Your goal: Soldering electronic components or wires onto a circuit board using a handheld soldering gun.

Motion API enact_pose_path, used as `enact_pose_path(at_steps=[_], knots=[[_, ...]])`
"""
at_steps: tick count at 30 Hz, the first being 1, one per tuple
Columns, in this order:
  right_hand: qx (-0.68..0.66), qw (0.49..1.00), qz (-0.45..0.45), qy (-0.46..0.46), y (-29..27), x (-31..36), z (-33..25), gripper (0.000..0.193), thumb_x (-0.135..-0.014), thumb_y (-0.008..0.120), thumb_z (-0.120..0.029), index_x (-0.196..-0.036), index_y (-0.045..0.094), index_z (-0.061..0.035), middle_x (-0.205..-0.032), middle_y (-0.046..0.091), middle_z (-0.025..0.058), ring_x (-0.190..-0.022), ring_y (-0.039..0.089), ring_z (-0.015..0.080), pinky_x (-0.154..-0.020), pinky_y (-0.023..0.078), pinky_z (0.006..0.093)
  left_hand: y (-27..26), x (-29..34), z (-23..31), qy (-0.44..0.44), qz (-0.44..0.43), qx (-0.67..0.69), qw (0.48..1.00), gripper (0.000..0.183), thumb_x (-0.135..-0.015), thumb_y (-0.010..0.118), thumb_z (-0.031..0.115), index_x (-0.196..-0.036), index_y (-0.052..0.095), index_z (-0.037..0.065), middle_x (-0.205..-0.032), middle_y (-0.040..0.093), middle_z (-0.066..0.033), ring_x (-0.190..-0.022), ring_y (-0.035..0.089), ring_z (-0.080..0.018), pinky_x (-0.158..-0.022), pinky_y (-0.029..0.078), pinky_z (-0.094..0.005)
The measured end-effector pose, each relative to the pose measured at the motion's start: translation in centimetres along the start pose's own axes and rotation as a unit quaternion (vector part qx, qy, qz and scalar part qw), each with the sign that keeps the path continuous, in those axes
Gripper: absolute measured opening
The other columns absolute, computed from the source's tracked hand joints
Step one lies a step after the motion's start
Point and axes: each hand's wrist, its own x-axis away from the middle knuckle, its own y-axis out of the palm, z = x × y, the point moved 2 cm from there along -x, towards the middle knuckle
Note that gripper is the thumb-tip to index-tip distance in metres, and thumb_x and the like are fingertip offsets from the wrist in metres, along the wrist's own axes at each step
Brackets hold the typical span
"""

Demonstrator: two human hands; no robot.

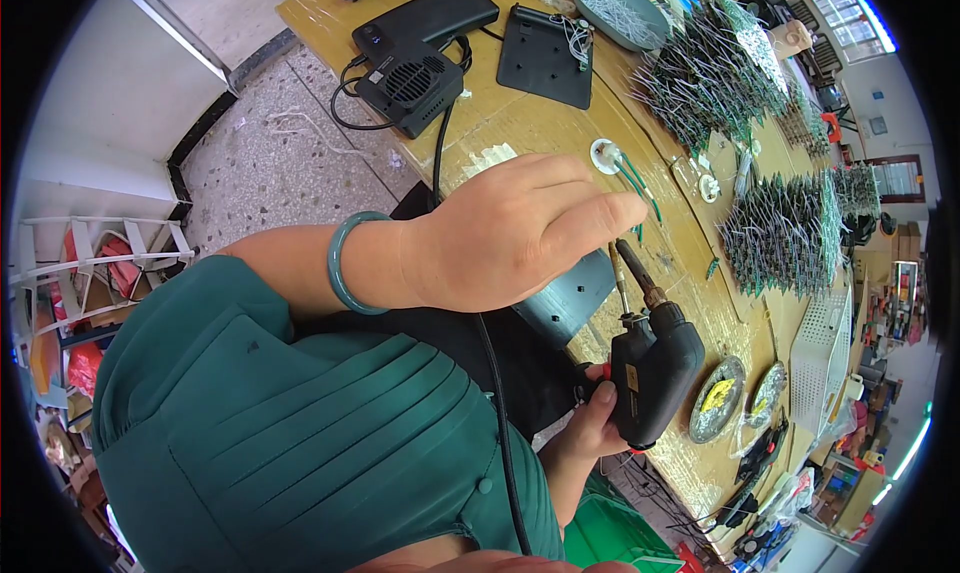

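My left hand [520, 228], with a grey-green bangle [345, 263] on its wrist, is over the table, back of the hand up. Its fingers are closed in a pinch, and what they hold is hidden beneath them. Green wires [636, 185] run from a small round white piece [605, 156] past the index fingertip. Lower right, my right hand [592, 423] is closed around the grip of a black soldering gun [655, 373]. The gun's metal tip and thin feed tube point up toward the left fingertips. A dark flat plate [568, 298] lies partly under my left hand.
Bundles of thin wired boards [705, 73] and a second stack [785, 235] stand along the far side. A black fan device [410, 88], a black stand [545, 58] and a blue tray of wires [622, 11] lie beyond. Two metal dishes [700, 428] and a white basket [820, 358] sit right.
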Motion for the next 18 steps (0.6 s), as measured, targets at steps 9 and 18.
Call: enact_pose_path(at_steps=[9,18], knots=[[-0.048,0.997,0.055,0.039,0.17,-0.05,-0.15,0.048,-0.078,0.065,-0.018,-0.109,0.038,0.0069,-0.077,0.059,0.0165,-0.059,0.060,0.0204,-0.057,0.048,0.0276,-0.01,0.00,0.02,0.000,-0.011,0.000,1.000,0.042,-0.068,0.068,-0.005,-0.108,0.056,0.000,-0.079,0.058,-0.0095,-0.069,0.057,-0.0250,-0.059,0.047,-0.0325],[-0.005,1.000,0.010,0.020,-0.11,0.34,0.38,0.048,-0.080,0.065,-0.020,-0.110,0.039,0.0069,-0.081,0.059,0.0173,-0.061,0.060,0.0206,-0.057,0.049,0.0288,0.00,-0.02,-0.12,-0.011,-0.005,0.001,1.000,0.042,-0.068,0.068,-0.005,-0.108,0.056,0.001,-0.081,0.060,-0.0084,-0.070,0.059,-0.0245,-0.060,0.048,-0.0326]])
